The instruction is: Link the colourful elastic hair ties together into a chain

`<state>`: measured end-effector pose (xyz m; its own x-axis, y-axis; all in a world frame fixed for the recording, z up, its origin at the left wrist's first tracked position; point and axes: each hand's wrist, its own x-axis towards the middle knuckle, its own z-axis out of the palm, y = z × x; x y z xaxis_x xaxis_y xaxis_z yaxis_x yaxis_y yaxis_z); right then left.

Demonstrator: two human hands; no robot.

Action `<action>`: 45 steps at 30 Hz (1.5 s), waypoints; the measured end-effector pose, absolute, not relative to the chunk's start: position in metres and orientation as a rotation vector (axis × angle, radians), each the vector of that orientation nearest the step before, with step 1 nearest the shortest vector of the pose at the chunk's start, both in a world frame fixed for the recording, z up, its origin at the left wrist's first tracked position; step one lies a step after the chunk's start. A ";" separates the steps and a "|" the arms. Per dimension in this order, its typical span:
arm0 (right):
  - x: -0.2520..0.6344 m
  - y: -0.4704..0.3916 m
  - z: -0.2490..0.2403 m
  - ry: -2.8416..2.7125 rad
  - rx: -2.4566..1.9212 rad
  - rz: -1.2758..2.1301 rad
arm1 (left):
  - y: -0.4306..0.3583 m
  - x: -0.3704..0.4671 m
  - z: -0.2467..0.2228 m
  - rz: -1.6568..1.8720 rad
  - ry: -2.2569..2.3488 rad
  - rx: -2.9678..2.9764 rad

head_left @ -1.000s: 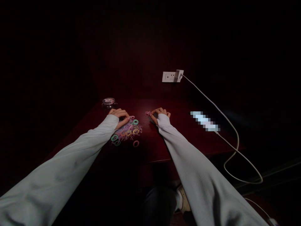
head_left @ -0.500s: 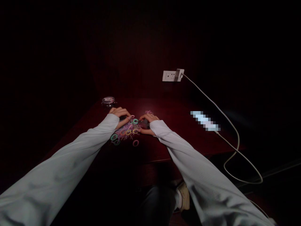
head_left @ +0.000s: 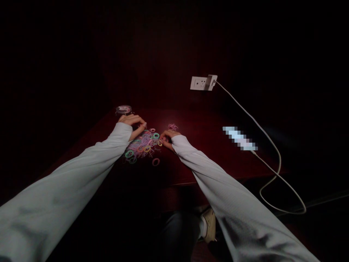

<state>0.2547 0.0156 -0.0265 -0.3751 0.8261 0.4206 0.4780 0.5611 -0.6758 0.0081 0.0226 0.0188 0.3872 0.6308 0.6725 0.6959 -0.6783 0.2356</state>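
A loose pile of coloured hair ties [head_left: 145, 140], mostly purple with green, yellow and orange rings among them, lies on the dark red table. My left hand [head_left: 133, 122] is at the pile's far left edge, thumb and fingertips drawn together; whatever is between them is too small to make out. My right hand [head_left: 169, 137] rests at the pile's right side with fingers curled in a pinch close to a yellow ring. What it grips, if anything, cannot be made out. Just beyond that hand sits a small heap of pink hair ties [head_left: 172, 126].
Behind my left hand stands a round clear container [head_left: 124, 109] with pinkish contents. To the right lies a blurred-out bright phone-like device [head_left: 240, 138] on a white cable [head_left: 252, 118], which runs to a charger [head_left: 211, 82] in the wall socket [head_left: 197, 83]. The table's front edge is near.
My left hand has drawn back from the pile's middle toward its far left side. The right hand's fingers have closed in at the pile's right edge. The view has shifted slightly.
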 end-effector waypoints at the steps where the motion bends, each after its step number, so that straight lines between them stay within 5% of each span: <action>1: 0.250 0.017 -0.029 -1.930 -1.017 0.669 | 0.025 0.007 0.019 -1.250 -1.222 -2.492; 12: 0.218 0.023 -0.037 -1.569 -0.906 0.968 | 0.059 -0.005 0.011 -1.965 -1.328 -2.412; 22: 0.223 -0.013 -0.015 -2.117 -0.896 0.242 | 0.064 0.012 0.003 -2.277 -1.458 -2.382; 30: 0.201 -0.022 -0.023 -2.289 -1.045 0.133 | 0.076 0.014 -0.002 -2.234 -1.498 -2.319; 45: 0.204 0.007 -0.026 -1.828 -1.024 0.634 | 0.084 0.012 -0.011 -1.941 -1.465 -2.420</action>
<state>0.2044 0.0073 -0.0256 -0.2340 0.8530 0.4665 0.3810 0.5219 -0.7632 0.0119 0.0843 -0.0112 0.0159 0.7512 0.6599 0.4284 -0.6014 0.6743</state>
